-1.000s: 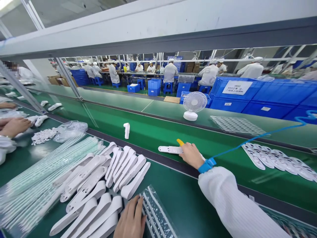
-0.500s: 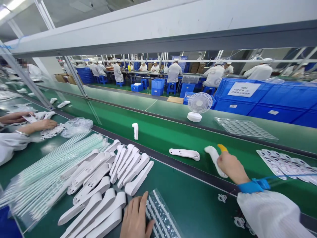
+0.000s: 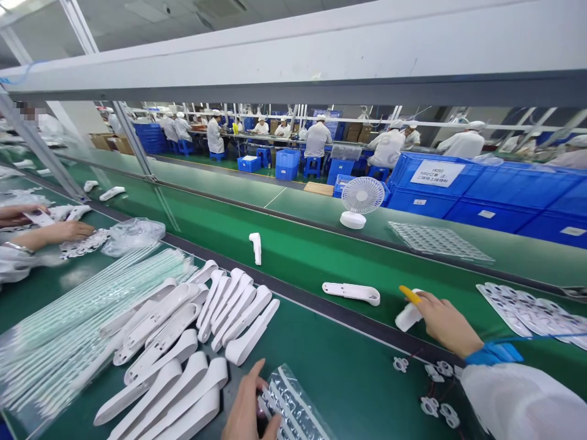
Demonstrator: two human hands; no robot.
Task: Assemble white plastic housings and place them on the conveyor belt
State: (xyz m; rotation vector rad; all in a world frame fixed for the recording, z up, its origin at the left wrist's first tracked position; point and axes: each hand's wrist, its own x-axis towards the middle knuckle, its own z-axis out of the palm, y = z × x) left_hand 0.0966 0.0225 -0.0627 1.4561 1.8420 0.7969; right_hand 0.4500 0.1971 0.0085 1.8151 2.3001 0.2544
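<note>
Since half a second ago, pulled nearer the belt's near edge: white shell (image 3: 408,316), now pinched in right hand (image 3: 447,327), yellow-capped finger on top.

Left hand (image 3: 250,409), cut off by bottom edge, fingers loosely spread, resting on silvery bagged strip (image 3: 293,409) at bench's near edge. Just left, rows of white shells (image 3: 202,330); farther left, bagged swabs (image 3: 92,305). On green belt (image 3: 298,256), a flat shell (image 3: 351,292) and an upright piece (image 3: 255,247), well apart. Blurred at left edge, a co-worker's hand (image 3: 68,231).
</note>
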